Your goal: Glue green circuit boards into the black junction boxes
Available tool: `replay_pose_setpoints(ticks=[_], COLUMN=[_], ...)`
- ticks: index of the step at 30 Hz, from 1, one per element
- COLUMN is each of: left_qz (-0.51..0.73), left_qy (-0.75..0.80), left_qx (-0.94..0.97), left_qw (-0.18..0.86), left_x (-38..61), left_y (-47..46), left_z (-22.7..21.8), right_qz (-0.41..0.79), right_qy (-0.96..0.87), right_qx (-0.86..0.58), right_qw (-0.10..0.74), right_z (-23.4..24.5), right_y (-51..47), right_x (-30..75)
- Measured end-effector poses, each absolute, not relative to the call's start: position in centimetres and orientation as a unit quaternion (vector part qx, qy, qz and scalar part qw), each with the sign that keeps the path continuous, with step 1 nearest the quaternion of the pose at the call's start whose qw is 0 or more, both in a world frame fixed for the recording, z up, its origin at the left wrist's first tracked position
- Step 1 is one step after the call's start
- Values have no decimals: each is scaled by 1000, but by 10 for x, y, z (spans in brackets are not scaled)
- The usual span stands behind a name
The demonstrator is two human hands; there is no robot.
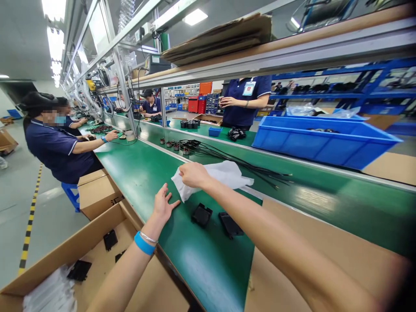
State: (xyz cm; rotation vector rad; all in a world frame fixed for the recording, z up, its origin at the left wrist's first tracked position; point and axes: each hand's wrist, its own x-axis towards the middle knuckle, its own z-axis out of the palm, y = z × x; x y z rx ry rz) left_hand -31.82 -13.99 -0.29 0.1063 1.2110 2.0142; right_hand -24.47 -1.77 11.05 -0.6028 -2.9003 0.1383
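Note:
My right hand (194, 174) is closed on the near edge of a white foam sheet (224, 175) lying on the green bench mat (146, 173). My left hand (163, 203) rests flat on the mat with its fingers spread, just left of the sheet and holding nothing. A blue band and a thin bracelet sit on that wrist. Two black plastic parts (202, 215) (230, 224) lie on the mat just below the sheet, close to both hands.
An open cardboard box (94, 242) at lower left holds black parts and white sheets. Black cables and small motors (182, 147) lie beyond the sheet. A blue bin (321, 141) stands at the right. Co-workers sit at the left (58, 147) and stand behind (243, 102).

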Motion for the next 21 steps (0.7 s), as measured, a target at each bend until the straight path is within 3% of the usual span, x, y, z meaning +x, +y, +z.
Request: replay_pose_setpoints(ticks=[4,14,21], left_qz=[776,756,752], left_qy=[496,511,510], left_qx=[48,55,63], left_qw=[386,406,413], left_x=[-315,-311,-314], left_y=[-139,-130,-123], left_z=[4,13,12], right_qz=[34,71,196], right_qy=[-973,-928,-747], right_qx=[-193,-178,-225], right_qw=[122,318,594], right_z=[141,221,284], right_y=[-11,-35,-22], right_x=[-254,-269,-261])
